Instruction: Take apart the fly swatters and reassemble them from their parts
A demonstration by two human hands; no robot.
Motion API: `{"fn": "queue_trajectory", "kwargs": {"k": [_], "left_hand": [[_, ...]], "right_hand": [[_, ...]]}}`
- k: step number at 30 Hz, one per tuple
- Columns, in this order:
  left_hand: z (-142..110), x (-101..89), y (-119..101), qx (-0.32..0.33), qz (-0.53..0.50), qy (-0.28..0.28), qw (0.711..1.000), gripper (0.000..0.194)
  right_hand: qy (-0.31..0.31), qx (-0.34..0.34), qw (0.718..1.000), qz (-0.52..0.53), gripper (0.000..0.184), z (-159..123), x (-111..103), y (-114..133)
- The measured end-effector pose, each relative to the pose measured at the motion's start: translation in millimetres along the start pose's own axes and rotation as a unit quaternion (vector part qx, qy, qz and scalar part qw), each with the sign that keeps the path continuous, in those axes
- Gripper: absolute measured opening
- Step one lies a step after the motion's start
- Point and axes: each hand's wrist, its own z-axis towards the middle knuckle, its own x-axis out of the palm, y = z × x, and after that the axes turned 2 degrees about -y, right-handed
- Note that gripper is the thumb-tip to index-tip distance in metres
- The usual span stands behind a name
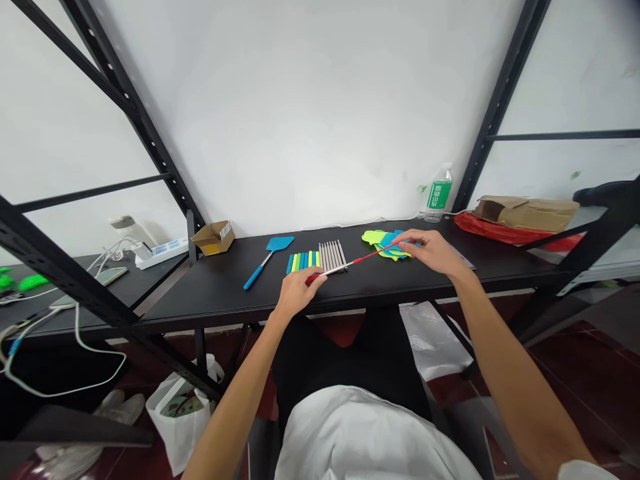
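Held across the front of the black table is a slim red fly swatter with a silver rod (pixel 340 268). My left hand (pixel 300 290) is closed around its red handle end. My right hand (pixel 425 250) pinches its far red end, which appears edge-on. Beneath that hand lies a pile of blue and yellow-green swatter heads (pixel 373 237). Near my left hand is a row of blue and yellow-green handles (pixel 295 263), beside several silver rods (pixel 331 252). A blue fly swatter (pixel 265 263) rests whole farther left.
An opened small cardboard box (pixel 214 238) stands at the back left. Toward the back right is a plastic water bottle (pixel 439 193). Black metal shelf posts (pixel 145 127) rise at both sides. A brown package (pixel 530 212) lies on red plastic at the right.
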Motion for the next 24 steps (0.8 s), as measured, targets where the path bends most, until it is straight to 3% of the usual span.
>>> {"fn": "queue_trajectory", "kwargs": {"k": [15, 24], "left_hand": [[0.0, 1.0, -3.2, 0.001, 0.039, 0.014, 0.999, 0.03], [-0.8, 3.3, -0.6, 0.01, 0.025, 0.014, 1.0, 0.033]], "right_hand": [[0.03, 0.058, 0.997, 0.045, 0.039, -1.5, 4.4, -0.8], [0.1, 0.052, 0.992, 0.062, 0.036, -1.7, 6.3, 9.9]]}}
